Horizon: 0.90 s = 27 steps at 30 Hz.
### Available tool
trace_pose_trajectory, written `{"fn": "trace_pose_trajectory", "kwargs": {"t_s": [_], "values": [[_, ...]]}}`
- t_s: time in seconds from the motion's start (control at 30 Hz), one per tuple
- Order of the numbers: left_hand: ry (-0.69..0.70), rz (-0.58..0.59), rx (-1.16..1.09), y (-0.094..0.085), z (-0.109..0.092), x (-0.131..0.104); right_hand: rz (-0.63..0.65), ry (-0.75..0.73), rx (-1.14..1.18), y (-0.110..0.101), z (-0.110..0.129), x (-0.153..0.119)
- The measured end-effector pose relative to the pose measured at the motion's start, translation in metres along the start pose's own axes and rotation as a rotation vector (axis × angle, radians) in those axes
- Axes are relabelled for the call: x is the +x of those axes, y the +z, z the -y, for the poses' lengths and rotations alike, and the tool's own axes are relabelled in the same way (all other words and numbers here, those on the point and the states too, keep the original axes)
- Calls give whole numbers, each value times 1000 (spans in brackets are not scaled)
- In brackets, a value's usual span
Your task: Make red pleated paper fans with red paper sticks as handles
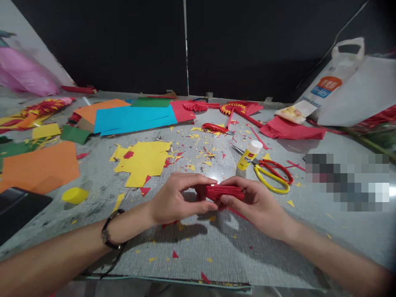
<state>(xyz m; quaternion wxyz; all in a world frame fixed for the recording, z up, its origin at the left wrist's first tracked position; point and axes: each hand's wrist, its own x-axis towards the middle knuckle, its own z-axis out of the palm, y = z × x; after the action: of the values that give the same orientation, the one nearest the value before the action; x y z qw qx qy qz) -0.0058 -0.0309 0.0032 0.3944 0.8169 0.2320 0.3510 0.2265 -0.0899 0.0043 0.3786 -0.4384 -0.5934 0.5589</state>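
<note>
Paper, red and folded, is pinched in the right hand above the near middle of the grey table; the left hand curves around its left end, whether pressing I can't tell. A slackened right pinch might let the layers spring apart.

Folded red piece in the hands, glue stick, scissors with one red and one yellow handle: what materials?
Folded red piece: probably paper, matte; thin stacked layers show along its edge.
Glue stick: likely plastic with a printed yellow label; the white cap looks smooth.
Scissors: metal-looking grey blades; smooth, brightly coloured handles, probably plastic or plastic-coated, can't tell which.
</note>
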Motion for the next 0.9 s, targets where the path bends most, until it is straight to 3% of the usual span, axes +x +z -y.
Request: {"fn": "trace_pose_trajectory", "kwargs": {"t_s": [0.17,0.37,0.7,0.9], "values": [[-159,48,-60,0,-2,1,-82,-68,-172,1,-3,-1],[-59,-15,-11,2,0,0,-148,-119,-244,2,-3,-3],[97,-17,17,1,1,1,-178,-160,-287,2,-2,-3],[76,-18,0,1,-1,-1,-127,-161,-376,-2,-4,-3]]}}
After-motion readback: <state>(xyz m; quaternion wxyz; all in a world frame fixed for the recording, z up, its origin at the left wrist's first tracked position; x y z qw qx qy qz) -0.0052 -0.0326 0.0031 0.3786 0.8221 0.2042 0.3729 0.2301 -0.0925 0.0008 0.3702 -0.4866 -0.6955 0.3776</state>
